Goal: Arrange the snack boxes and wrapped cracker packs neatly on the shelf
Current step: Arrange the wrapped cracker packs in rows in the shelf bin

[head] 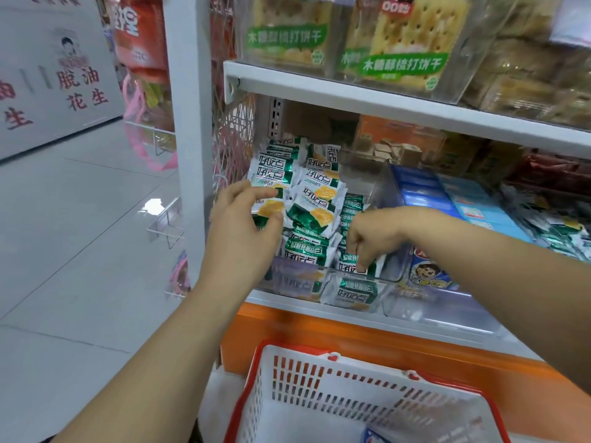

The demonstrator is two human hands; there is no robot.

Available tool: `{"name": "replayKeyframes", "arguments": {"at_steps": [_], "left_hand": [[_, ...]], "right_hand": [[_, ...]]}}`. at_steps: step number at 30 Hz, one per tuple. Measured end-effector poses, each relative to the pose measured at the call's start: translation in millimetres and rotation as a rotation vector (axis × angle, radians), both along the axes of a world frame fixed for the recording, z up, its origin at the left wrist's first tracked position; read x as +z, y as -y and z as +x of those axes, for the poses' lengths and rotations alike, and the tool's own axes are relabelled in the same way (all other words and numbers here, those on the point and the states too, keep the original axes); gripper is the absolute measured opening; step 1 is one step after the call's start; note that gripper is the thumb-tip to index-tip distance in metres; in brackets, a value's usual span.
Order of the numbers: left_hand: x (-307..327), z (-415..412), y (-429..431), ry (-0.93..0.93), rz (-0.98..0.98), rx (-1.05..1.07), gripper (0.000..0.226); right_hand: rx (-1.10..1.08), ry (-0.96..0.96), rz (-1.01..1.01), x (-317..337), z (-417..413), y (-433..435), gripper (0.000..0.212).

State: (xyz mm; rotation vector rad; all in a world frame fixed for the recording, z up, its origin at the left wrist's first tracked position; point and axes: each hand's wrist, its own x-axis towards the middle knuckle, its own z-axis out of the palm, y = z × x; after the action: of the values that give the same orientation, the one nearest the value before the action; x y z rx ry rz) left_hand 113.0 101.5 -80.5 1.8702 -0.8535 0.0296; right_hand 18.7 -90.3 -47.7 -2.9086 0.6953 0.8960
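Green-and-white foil-wrapped cracker packs [315, 206] fill a clear plastic bin [395, 276] at frame centre. Left hand [246, 231], centre-left, grips an upper pack [268, 204] between thumb and fingers; right hand [374, 236], right of centre, pinches a front pack [350, 266] with curled fingers.

Only the person's two forearms show, bare along all their visible length. The left hand [243, 231] and right hand [374, 238] are bare too, with short, plain nails visible on a few fingers.
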Motion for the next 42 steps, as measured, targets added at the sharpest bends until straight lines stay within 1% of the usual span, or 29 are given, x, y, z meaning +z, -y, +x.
{"name": "replayKeyframes", "arguments": {"at_steps": [4,6,7,10,11,15,18,21,24,28,31,33,35,37,38,40,42], "left_hand": [[-2.1,5.6,1.0,-0.087,-0.027,0.026,0.029],[-3.5,7.1,1.4,-0.132,-0.023,0.017,0.031],[-4.2,7.3,1.7,-0.140,-0.020,0.015,0.031],[-7.5,7.8,3.9,-0.127,-0.025,0.011,0.029],[-8.6,8.0,4.8,-0.120,-0.022,0.009,0.029],[-12.8,9.3,8.1,-0.081,0.001,0.013,0.026],[-14.1,10.1,10.1,-0.080,0.013,0.011,0.026],[-13.7,10.7,9.6,-0.088,0.001,0.003,0.024],[-13.8,11.1,8.8,-0.100,0.001,-0.003,0.024],[-12.1,10.5,8.9,-0.112,0.013,-0.009,0.025],[-9.6,8.3,8.3,-0.120,0.020,-0.002,0.025],[-7.5,3.1,7.1,-0.057,0.044,0.042,0.027],[-3.9,-6.5,5.4,0.073,0.021,0.080,0.028],[2.7,-18.5,4.4,0.147,-0.079,-0.002,0.027],[6.7,-24.8,3.8,0.134,-0.126,-0.093,0.027],[11.6,-35.7,3.1,0.023,-0.161,-0.314,0.031],[12.0,-42.6,2.9,-0.150,-0.114,-0.499,0.035]], "right_hand": [[-0.033,-0.087,0.080,-8.4,5.2,4.6,0.032],[-0.037,-0.072,0.097,-7.2,6.5,7.7,0.030],[-0.039,-0.034,0.102,-4.5,7.0,9.6,0.028],[-0.036,0.142,0.012,1.9,9.2,18.3,0.026],[-0.036,0.172,-0.024,1.8,10.1,19.7,0.028],[-0.022,0.099,-0.106,-10.2,16.8,18.0,0.040],[-0.027,0.079,-0.157,-16.6,16.7,17.0,0.038],[-0.014,0.016,-0.257,-20.8,12.2,12.0,0.027],[0.007,0.012,-0.330,-15.8,10.0,7.4,0.038],[-0.012,0.125,-0.389,12.9,4.7,1.2,0.035],[-0.044,0.248,-0.407,39.6,-9.4,-4.2,0.033],[-0.086,0.326,-0.402,52.8,-24.1,-7.1,0.041],[-0.100,0.425,-0.354,59.3,-42.3,-13.1,0.044],[-0.083,0.521,-0.237,61.9,-60.3,-26.4,0.039],[-0.073,0.558,-0.176,60.6,-69.1,-33.7,0.035],[-0.052,0.635,-0.077,54.8,-84.9,-50.3,0.029],[-0.047,0.744,0.024,46.1,-96.3,-63.9,0.023]]}}
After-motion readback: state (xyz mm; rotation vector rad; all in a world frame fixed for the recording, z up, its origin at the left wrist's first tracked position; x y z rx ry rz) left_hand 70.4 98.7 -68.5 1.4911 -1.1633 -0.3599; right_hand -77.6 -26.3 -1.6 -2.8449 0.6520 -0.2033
